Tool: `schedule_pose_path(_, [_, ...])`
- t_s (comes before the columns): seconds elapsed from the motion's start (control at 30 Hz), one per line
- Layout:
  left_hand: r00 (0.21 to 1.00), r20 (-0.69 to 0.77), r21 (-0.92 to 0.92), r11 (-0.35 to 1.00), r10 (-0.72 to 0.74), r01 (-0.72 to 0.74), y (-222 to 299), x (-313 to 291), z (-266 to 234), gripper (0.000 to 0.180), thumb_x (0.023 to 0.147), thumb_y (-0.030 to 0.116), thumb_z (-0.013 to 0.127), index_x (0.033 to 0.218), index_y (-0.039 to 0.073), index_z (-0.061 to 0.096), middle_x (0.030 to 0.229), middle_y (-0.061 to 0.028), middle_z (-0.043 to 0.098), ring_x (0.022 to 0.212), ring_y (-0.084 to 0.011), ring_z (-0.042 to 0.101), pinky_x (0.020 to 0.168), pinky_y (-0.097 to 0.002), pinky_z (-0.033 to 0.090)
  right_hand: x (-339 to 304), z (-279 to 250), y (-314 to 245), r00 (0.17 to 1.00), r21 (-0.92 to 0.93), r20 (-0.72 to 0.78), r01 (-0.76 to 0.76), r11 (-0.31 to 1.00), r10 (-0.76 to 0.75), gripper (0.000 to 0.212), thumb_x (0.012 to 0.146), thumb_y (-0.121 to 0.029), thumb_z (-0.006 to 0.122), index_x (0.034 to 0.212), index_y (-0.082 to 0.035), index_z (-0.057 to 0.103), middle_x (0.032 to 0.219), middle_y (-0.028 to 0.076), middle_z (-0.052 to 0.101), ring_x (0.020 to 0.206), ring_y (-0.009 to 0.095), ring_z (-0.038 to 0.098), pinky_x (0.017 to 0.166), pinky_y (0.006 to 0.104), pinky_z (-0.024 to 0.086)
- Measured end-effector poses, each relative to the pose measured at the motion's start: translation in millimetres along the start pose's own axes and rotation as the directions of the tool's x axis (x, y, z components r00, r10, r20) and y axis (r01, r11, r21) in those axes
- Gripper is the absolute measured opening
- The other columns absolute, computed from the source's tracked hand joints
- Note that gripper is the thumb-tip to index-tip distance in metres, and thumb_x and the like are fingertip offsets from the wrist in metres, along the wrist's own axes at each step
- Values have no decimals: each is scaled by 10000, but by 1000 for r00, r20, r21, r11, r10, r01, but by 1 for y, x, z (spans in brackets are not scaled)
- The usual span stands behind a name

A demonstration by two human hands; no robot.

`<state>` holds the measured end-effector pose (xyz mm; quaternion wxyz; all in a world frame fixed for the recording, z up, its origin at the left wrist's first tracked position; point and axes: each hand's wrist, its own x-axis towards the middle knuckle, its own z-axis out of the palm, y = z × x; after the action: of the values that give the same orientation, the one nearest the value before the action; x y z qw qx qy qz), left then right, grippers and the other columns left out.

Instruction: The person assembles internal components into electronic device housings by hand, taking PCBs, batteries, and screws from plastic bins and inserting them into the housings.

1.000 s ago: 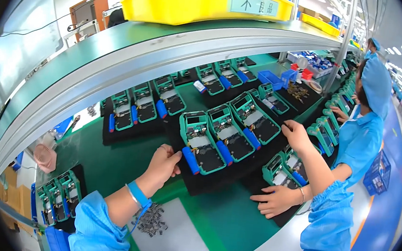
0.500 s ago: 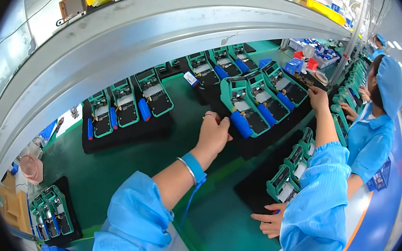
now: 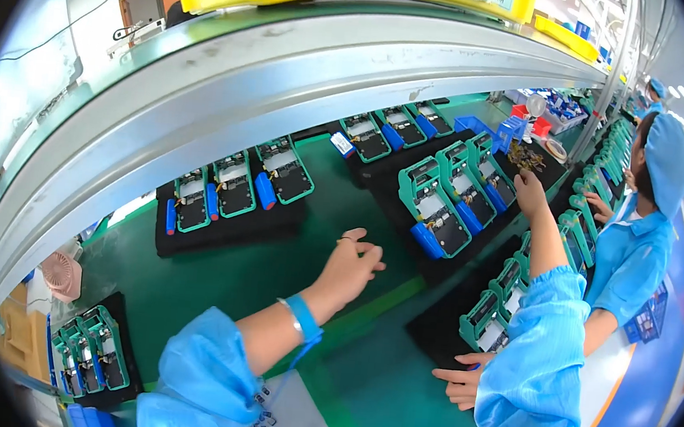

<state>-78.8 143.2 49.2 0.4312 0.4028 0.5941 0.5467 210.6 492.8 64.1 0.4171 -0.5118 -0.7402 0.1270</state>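
My left hand hovers over the green mat, its fingers loosely apart with nothing visible in them. A blue strap with a coiled cord circles that wrist. My right hand reaches to the far right, fingers pinched together beside a pile of small brownish parts; what they hold is too small to make out. Between my hands, several green-framed device housings with circuit boards stand in a row on black foam. A blue cylindrical battery pack lies at the front of the nearest housing.
More housings sit at left and lower left. A metal shelf beam crosses above the bench. Blue bins stand at the back right. A co-worker stands at right; that person's hand rests near the right-hand housings.
The view has shifted, so the housings sit slightly farther right. My left hand has drawn back from the nearest battery pack and its fingers have spread. My right hand stays by the small parts.
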Motion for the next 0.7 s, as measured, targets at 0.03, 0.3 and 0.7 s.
schedule_pose_path(0.03, [1000, -22, 45, 999, 14, -13, 1, -11, -16, 614, 1022, 203, 562, 1492, -67, 275, 1336, -214, 525, 1051, -262, 678, 871, -387, 558, -2, -5, -13, 997, -13, -51, 59, 998, -60, 404, 958, -262, 607, 1249, 18, 628, 1198, 266, 663, 1171, 397, 614, 1013, 436, 475])
schedule_pose_path(0.3, [861, -480, 439, 896, 167, 71, -15, -73, -210, 332, 957, 187, 619, 1209, -29, 615, 981, -136, 694, 892, -227, 691, 780, -347, 543, -116, 36, -235, 775, 241, 22, 609, 756, -631, 249, 898, -52, 632, 1143, -13, 658, 1134, 200, 654, 1092, 402, 605, 957, 458, 493])
schedule_pose_path(0.7, [603, -788, 305, 931, 126, 203, -72, -60, -363, 633, 1010, 417, 552, 1419, -62, 486, 1435, -250, 528, 1355, -362, 490, 1130, -423, 374, -185, 267, -294, 778, 458, 616, -222, 861, -127, 663, 1017, -493, 484, 1384, 58, 498, 1336, 318, 582, 1263, 467, 541, 1061, 481, 425])
